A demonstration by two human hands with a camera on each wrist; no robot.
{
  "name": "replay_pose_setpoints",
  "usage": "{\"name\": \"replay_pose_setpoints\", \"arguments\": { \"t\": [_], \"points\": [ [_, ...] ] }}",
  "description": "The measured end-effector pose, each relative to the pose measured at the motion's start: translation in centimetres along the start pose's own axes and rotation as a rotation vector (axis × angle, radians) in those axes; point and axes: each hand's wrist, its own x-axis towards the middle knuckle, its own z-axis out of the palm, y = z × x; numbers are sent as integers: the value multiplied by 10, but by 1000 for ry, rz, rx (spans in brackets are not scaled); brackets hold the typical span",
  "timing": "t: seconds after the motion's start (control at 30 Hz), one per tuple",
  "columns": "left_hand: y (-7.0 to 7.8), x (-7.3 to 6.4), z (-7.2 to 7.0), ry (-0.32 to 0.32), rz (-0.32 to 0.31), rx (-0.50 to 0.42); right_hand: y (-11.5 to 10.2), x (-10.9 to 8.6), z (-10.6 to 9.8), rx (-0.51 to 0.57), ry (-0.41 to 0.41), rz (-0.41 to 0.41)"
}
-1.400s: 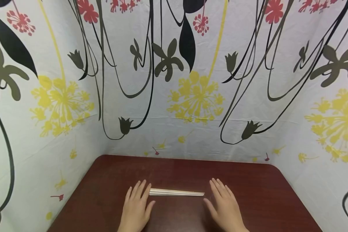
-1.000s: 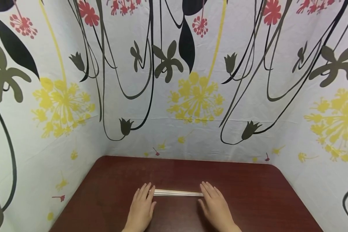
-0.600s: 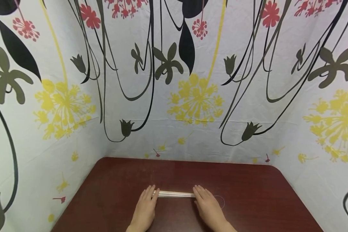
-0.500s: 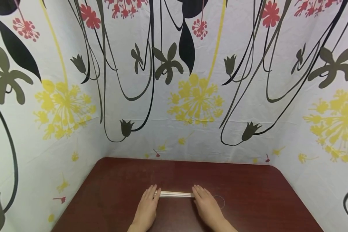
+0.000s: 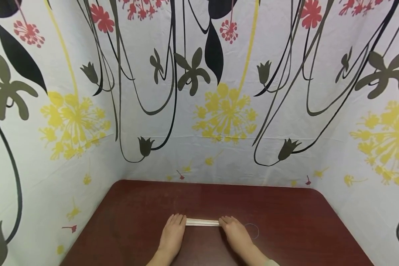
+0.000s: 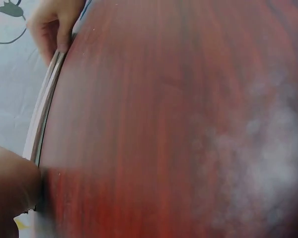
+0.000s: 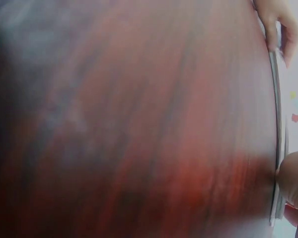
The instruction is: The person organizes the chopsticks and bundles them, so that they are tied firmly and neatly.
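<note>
A bundle of pale wooden chopsticks (image 5: 202, 222) lies crosswise at the middle of the table. My left hand (image 5: 173, 232) grips its left end and my right hand (image 5: 234, 232) grips its right end, so only the middle stretch shows from above. In the left wrist view, the thumb and fingers of the right hand (image 6: 57, 22) pinch the far end of the chopsticks (image 6: 42, 111). The right wrist view has the left hand (image 7: 278, 20) pinching at the top, while the nearer right hand (image 7: 295, 178) covers part of the chopsticks (image 7: 279, 109).
Just right of my right hand, a thin pale ring (image 5: 252, 231) lies on the dark red-brown table (image 5: 136, 207). Patterned cloth (image 5: 216, 162) with printed flowers hangs behind the table and along both its sides.
Both hands have come inward from beside the chopsticks onto their ends. Their fingers, straight before, now curl round the bundle. The thin ring beside the right hand has come into sight.
</note>
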Motion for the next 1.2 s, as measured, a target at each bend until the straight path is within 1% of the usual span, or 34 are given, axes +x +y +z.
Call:
{"name": "replay_pose_setpoints", "arguments": {
  "t": [0.07, 0.13, 0.23, 0.37, 0.53, 0.67, 0.73, 0.83, 0.93, 1.03, 1.13, 1.2],
  "points": [
    [0, 2, 3, 40, -4, 9, 0, 2, 0, -9, 8, 5],
    [1, 3, 7, 52, -3, 24, -1, 4, 0, -15, 13, 16],
    [2, 4, 9, 29, 2, 53, -2, 4, 0, -24, 18, 23],
    [4, 6, 8, -5, -2, 76, -2, 4, 1, -36, 13, 13],
    [5, 7, 5, 7, -10, 100, -3, 4, 3, -56, 15, 21],
    [5, 7, 5, 18, -9, 118, -3, 3, 4, -121, 9, 5],
    [5, 6, 5, 12, -11, 123, -4, 2, 5, -152, 1, -11],
    [6, 6, 5, -10, -17, 112, -5, 0, 6, -161, -11, -21],
    [7, 5, 4, -49, -31, 102, -5, 0, 7, -150, -11, -19],
    [7, 4, 3, -84, -36, 120, -5, -1, 7, -149, -30, -23],
    [8, 3, 2, -103, -31, 150, -4, -2, 7, -148, -73, -36],
    [9, 2, 1, -104, -34, 157, -3, -3, 7, -126, -109, -42]
  ]
}}
